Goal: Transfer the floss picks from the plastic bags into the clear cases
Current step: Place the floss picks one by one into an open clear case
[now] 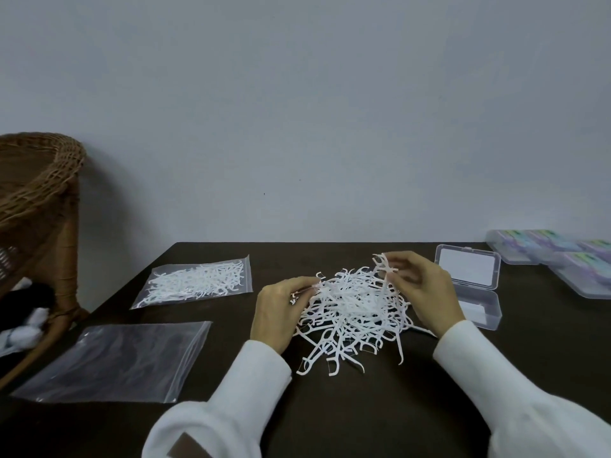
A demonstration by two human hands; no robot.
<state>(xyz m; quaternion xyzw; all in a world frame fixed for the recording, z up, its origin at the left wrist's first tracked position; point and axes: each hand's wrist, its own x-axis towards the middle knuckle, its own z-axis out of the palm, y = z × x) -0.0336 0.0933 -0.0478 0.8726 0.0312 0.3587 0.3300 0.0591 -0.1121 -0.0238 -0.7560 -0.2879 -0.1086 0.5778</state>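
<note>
White floss picks [350, 312] heaped loose at centre of frame on dark worktop [363, 408]. Left hand [279, 312] at left edge of heap, fingers curled inward, pinching a few picks at the fingertips. Right hand [426, 292] at upper right of heap, thumb and fingers pinched on one pick [383, 264], lifted above the rest. White sleeves on both arms.

Open clear case [469, 285] just right of right hand, lid tipped up toward the wall; contents of base hard to tell, partly hidden by hand. Closed cases [555, 256] with coloured labels grouped at right edge of frame, well apart from heap.

Sealed plastic bag [198, 280] full of picks lying flat, left of centre. Empty plastic bag [119, 361] flat at lower left, nearer the camera.

Wicker chair [36, 206] at left edge, beside worktop, dark and white cloth items on its seat. Plain grey wall [297, 94] filling upper half of frame.
</note>
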